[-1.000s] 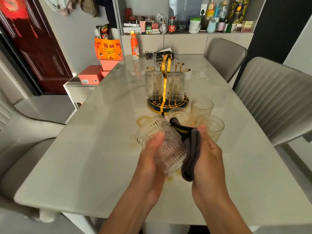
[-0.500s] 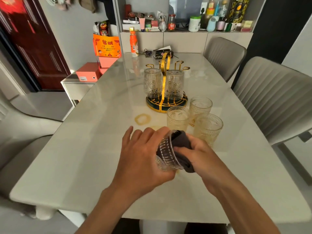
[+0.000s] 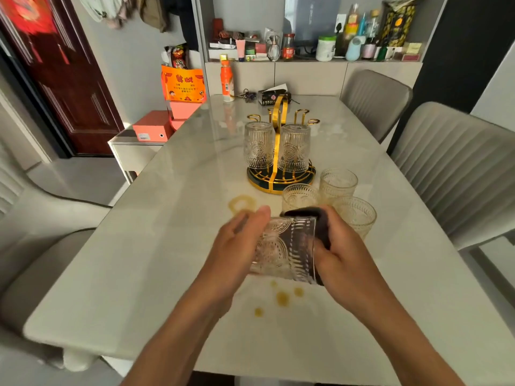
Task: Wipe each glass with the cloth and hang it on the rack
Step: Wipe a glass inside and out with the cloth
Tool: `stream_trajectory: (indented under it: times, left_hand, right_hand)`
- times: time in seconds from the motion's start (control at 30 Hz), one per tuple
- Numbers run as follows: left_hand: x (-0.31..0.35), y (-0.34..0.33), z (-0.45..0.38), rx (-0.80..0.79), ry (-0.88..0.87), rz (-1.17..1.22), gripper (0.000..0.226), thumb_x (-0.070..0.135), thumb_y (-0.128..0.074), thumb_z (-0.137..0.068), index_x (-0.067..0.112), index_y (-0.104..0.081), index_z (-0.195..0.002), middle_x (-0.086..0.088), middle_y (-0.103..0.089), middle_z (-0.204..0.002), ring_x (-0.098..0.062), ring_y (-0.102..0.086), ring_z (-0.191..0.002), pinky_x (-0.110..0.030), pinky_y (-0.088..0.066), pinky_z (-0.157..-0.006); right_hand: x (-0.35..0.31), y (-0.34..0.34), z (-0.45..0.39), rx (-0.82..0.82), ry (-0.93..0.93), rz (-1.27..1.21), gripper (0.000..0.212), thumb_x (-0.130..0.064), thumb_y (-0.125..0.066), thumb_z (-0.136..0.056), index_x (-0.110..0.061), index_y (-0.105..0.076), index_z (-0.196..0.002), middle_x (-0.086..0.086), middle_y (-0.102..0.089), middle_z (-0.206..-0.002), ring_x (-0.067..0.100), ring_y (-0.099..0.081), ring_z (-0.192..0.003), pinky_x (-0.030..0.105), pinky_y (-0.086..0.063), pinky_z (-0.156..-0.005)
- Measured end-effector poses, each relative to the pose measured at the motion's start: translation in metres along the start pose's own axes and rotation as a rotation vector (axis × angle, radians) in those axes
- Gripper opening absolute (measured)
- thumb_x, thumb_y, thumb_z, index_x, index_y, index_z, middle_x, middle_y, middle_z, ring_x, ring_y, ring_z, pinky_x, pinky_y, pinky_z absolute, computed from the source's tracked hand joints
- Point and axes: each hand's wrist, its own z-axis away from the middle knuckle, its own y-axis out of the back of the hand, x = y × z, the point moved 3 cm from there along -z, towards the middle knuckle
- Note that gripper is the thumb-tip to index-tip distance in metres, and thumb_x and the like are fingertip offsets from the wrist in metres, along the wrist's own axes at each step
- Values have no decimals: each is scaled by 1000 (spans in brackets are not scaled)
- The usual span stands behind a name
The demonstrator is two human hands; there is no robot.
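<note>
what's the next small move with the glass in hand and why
Probably turn the embossed clear glass a little in the left hand so the dark grey cloth, held by the right hand at its mouth, wipes further round. The glass lies sideways above the table, mid-wipe; the gold wire rack holds two glasses, with free hooks left.
</note>
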Motion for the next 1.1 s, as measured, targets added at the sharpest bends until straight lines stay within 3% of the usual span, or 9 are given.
stream_trajectory:
  times: [0.07, 0.13, 0.2, 0.27, 0.43, 0.63, 0.87, 1.0, 1.1]
  left_hand:
    - [-7, -1, -6, -76, 160, 13, 38, 58, -50, -96, 25, -68, -98, 11, -77, -81, -5, -73, -73, -28, -57, -68]
    - [-5, -1, 1, 40, -94, 53, 37, 62, -52, -94, 27, -64, -98, 10, -73, -86, -6, -69, -79, -23, -54, -71]
    - [-5, -3, 12, 80, -446, 82, 21, 46, -56, -96, 26, -60, -102, 3, -66, -94, -8, -64, -82, -20, -52, -72]
    - [-9, -1, 15, 82, -527, 92, 17, 37, -54, -93, 22, -61, -99, 3, -63, -91, -7, -62, -81, -20, -50, -71]
    - [8, 7, -12, -119, 130, -64, 34, 46, -55, -99, 20, -72, -85, 15, -75, -71, 3, -70, -63, -25, -44, -70]
    - [-4, 9, 1, -16, -284, 55, 40, 61, -47, -88, 33, -63, -110, 8, -71, -105, -9, -67, -102, -27, -52, -89]
    - [-7, 14, -14, -125, 257, -8, 47, 49, -44, -101, 23, -77, -79, 5, -76, -71, -17, -70, -79, -43, -58, -86]
    - [-8, 5, -12, -33, -122, 38, 33, 60, -45, -91, 32, -57, -103, 8, -70, -94, -14, -68, -97, -31, -53, -85]
    - [-7, 2, -3, 8, -415, 123, 20, 36, -46, -97, 21, -58, -104, 14, -64, -89, -3, -62, -82, -18, -48, -72]
  right_hand:
    - [0, 0, -2, 37, 43, 93, 27, -15, -53, -96, -33, -62, -114, -12, -72, -107, 6, -68, -101, 35, -56, -83]
    - [7, -5, -1, 30, -52, -140, 28, -5, -54, -99, -27, -67, -112, -3, -75, -106, 15, -73, -96, 41, -61, -77]
    - [7, -11, 3, -37, -202, -408, 29, 3, -52, -97, -16, -69, -108, 4, -79, -98, 19, -76, -78, 28, -60, -58]
    - [7, -11, 3, -102, -239, -448, 25, 4, -49, -99, -11, -67, -108, 0, -79, -85, 12, -74, -61, 18, -54, -49]
    - [1, -8, -3, 1, 20, -33, 28, -4, -53, -99, -26, -62, -115, -8, -73, -104, 10, -70, -98, 46, -59, -85]
    - [9, -28, -2, 13, -271, -533, 28, 1, -57, -94, -17, -70, -111, 10, -78, -98, 35, -76, -78, 52, -62, -76]
    - [2, -17, -7, 75, 19, 42, 23, -24, -50, -94, -34, -58, -113, -14, -71, -104, 8, -68, -100, 47, -58, -84]
    - [11, -21, 0, 122, -193, -398, 28, -1, -54, -97, -21, -66, -111, 3, -76, -103, 27, -75, -87, 47, -62, -74]
    - [9, -25, 3, -2, -303, -507, 27, 3, -55, -95, -15, -68, -110, 13, -78, -91, 36, -75, -72, 41, -63, -64]
